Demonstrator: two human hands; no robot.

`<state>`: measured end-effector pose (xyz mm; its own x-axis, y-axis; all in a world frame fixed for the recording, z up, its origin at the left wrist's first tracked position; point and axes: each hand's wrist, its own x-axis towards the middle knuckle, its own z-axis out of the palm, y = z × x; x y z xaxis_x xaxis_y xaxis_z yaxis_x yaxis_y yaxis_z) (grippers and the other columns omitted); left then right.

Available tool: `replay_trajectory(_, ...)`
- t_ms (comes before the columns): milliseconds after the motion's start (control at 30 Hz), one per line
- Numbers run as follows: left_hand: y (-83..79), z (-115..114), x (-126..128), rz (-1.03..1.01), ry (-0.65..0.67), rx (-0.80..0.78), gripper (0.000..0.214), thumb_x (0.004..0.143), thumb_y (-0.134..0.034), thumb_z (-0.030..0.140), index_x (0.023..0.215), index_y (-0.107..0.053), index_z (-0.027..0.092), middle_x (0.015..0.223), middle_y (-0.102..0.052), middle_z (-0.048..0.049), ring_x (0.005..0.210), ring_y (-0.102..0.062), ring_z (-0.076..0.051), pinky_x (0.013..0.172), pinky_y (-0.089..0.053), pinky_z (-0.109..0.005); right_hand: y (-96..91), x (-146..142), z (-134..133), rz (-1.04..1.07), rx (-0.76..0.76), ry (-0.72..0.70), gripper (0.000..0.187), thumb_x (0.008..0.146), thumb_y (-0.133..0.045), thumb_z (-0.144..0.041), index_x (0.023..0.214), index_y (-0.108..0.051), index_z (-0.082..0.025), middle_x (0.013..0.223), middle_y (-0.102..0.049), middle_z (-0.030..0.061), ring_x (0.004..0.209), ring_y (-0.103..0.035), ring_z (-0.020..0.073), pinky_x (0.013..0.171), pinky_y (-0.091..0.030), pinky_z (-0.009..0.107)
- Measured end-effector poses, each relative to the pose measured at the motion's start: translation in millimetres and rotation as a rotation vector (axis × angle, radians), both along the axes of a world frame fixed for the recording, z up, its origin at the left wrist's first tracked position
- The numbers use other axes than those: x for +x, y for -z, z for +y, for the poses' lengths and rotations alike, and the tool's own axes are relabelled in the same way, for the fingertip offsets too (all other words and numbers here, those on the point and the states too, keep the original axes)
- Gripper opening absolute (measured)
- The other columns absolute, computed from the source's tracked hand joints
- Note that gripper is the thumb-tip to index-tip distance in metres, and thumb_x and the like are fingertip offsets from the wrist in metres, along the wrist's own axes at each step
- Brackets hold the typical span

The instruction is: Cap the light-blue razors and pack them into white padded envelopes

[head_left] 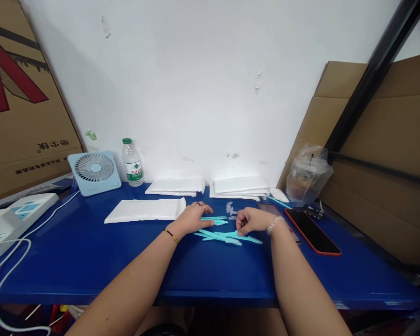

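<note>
the blue surface (73, 247) lies open along its near edge — widest at left — with both forearms (136, 280) slanting in across that edge. the left hand (194, 218) arches palm-down, fingers parted, beside the teal sticks (220, 236) at mid-surface, while the right hand (252, 220) curls inward, thumb and forefinger pinching one stick.

On our table (91, 266) we see sticks (224, 238) between our left hand (194, 218) and our right hand (254, 220). Behind them, two stacks of packs (175, 185) lie side by side near the wall (196, 93). One more pack (143, 210) lies left of our left hand. A bottle (132, 163) stands left of the stacks, and a fan (95, 171) left of the bottle. To our right is a phone (313, 233), with a cup (302, 181) in a bag (324, 171) behind it.
</note>
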<state>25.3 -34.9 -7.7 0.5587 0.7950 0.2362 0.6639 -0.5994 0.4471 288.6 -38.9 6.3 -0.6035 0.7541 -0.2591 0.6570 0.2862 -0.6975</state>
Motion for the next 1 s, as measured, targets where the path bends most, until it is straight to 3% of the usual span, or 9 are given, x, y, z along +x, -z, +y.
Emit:
replay_trajectory(100,-5.9,-6.4,2.5,-0.117,0.015,0.011,0.042,0.081,-0.045,0.053,0.104,-0.061,0.022,0.103,-0.06,-0.0055,0.093,-0.054,-0.02,0.075,-0.042,-0.027,-4.7,-5.9,-2.4,0.075,0.111,0.028,0.023,0.062,-0.07,-0.036,0.072,-0.068,-0.016,0.07,-0.063,0.0012,0.064,-0.055,0.0134,0.06,-0.042,0.023)
replay_trajectory(200,-7.2,-10.0,6.6,-0.084,0.091,-0.09,0.038,0.077,-0.05,0.052,0.094,-0.065,0.021,0.088,-0.063,-0.0029,0.075,-0.056,-0.016,0.064,-0.041,-0.024,-5.5,-12.0,-1.4,0.127,0.241,0.087,0.023,0.065,-0.068,-0.036,0.073,-0.066,-0.015,0.071,-0.062,0.0013,0.065,-0.054,0.013,0.061,-0.041,0.024)
replay_trajectory(300,-5.7,-8.3,9.5,-0.005,0.081,-0.117,0.031,0.078,-0.05,0.046,0.084,-0.067,0.02,0.076,-0.064,-0.0012,0.064,-0.054,-0.014,0.056,-0.037,-0.023,-1.8,-14.1,2.4,0.158,0.276,0.119,0.022,0.065,-0.068,-0.034,0.073,-0.064,-0.015,0.069,-0.062,0.0012,0.064,-0.054,0.0127,0.061,-0.041,0.024)
replay_trajectory(500,-2.7,1.9,2.2,0.089,0.005,0.007,0.023,0.08,-0.048,0.037,0.081,-0.065,0.021,0.083,-0.065,-0.002,0.078,-0.056,-0.017,0.068,-0.04,-0.025,6.6,-6.0,11.8,0.185,0.198,0.28,0.021,0.064,-0.068,-0.033,0.071,-0.063,-0.014,0.072,-0.067,0.0036,0.067,-0.059,0.0143,0.062,-0.044,0.024)
replay_trajectory(600,1.6,4.9,-1.8,0.069,-0.014,0.044,0.026,0.078,-0.053,0.039,0.097,-0.064,0.023,0.097,-0.062,-0.0039,0.092,-0.053,-0.021,0.077,-0.041,-0.028,5.9,-0.4,12.8,0.156,0.19,0.343,0.024,0.061,-0.07,-0.036,0.071,-0.064,-0.014,0.069,-0.067,0.0037,0.065,-0.058,0.0144,0.059,-0.044,0.023)
replay_trajectory(700,6.4,5.8,-2.3,0.036,0.032,0.037,0.035,0.078,-0.054,0.041,0.111,-0.058,0.028,0.112,-0.057,-0.0041,0.102,-0.049,-0.022,0.084,-0.041,-0.03,0.8,7.9,7.3,0.066,0.188,0.295,0.031,0.054,-0.075,-0.038,0.072,-0.066,-0.015,0.068,-0.065,0.0018,0.064,-0.057,0.0141,0.057,-0.042,0.022)
replay_trajectory(800,9.2,6.1,-1.5,0.055,0.08,-0.014,0.029,0.081,-0.052,0.04,0.106,-0.061,0.028,0.107,-0.058,-0.0039,0.101,-0.05,-0.022,0.083,-0.041,-0.03,-3.8,17.0,-1.6,-0.112,0.074,0.211,0.037,0.044,-0.079,-0.038,0.071,-0.068,-0.017,0.062,-0.062,-0.0014,0.058,-0.054,0.0128,0.053,-0.04,0.021)
replay_trajectory(900,7.5,4.8,-0.7,0.058,0.084,-0.03,0.03,0.081,-0.051,0.041,0.105,-0.061,0.026,0.104,-0.058,-0.0045,0.099,-0.05,-0.022,0.08,-0.042,-0.03,-5.3,20.6,-8.2,-0.243,-0.044,0.179,0.032,0.04,-0.08,-0.032,0.066,-0.067,-0.018,0.057,-0.06,-0.003,0.053,-0.053,0.0124,0.05,-0.038,0.022)
replay_trajectory(1000,0.0,-1.0,1.3,0.03,0.062,0.002,0.033,0.082,-0.049,0.043,0.107,-0.06,0.025,0.107,-0.058,-0.0049,0.1,-0.05,-0.023,0.082,-0.041,-0.031,-6.6,17.1,-11.3,-0.263,-0.065,0.167,0.024,0.042,-0.077,-0.026,0.062,-0.066,-0.017,0.055,-0.06,-0.0027,0.052,-0.053,0.013,0.049,-0.038,0.022)
